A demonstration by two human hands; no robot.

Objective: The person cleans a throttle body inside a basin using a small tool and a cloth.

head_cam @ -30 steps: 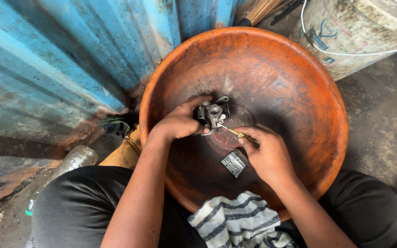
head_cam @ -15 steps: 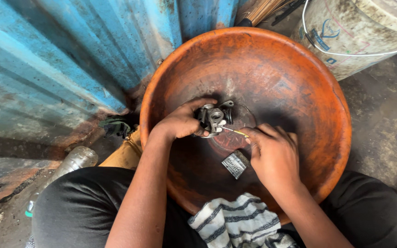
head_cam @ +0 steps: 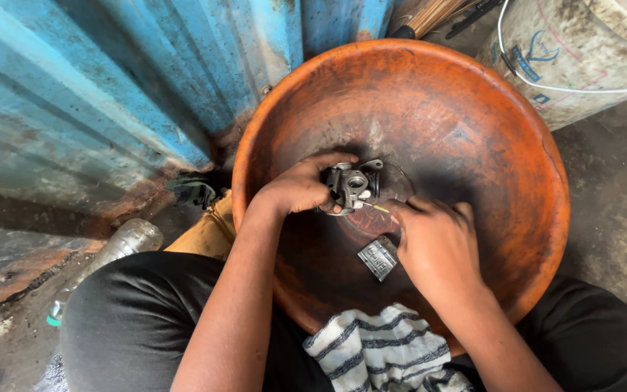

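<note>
Carburetor (head_cam: 353,187), grimy grey cast metal.

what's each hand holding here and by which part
The left hand grips a small grey metal engine part by its left side, over the orange basin. The right hand pinches a thin tool by its rear end.

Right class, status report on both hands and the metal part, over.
Left hand grips the metal part over the orange basin. Right hand pokes it with a thin tool. Small ribbed piece lies beside.
</note>
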